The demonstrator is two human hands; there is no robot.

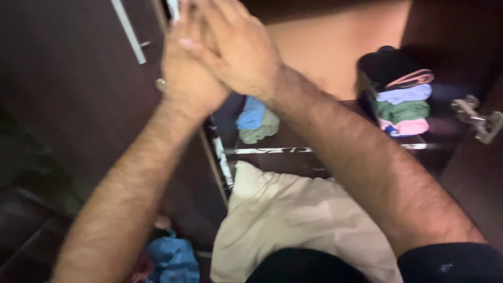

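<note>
Hands: left hand (191,78) and right hand (236,50) are raised together at the far top of the view, the right laid over the left, fingers pointing up past the frame edge.
Grip: both are closed around a pale strip (173,9) that shows just above the left hand; most of it is hidden or cut off by the frame, so I cannot tell what it is, nor how firmly it is clamped.
Handling: judging by the sliver in view, the strip looks thin, flat and light; whether stiff or soft is unclear. Holding it along the flat sides, as the palms seem to do, looks the sound place.
Door: just left of the hands, a dark brown wardrobe door (68,78), smooth and matt, with a slim metal bar handle (128,32) and a small round knob (160,83) by the left wrist.
Shelf: beyond the forearms, a shelf with a metal edge rail (272,150) bears a rolled blue and green cloth (255,120).
Stack: far right, folded clothes (403,102), soft, in black, lilac, green and pink layers.
Hinge: right edge, a metal hinge (479,119).
Near: a cream, creased fabric (293,220) lies below the arms; crumpled blue cloth (173,259) lies near left.
</note>
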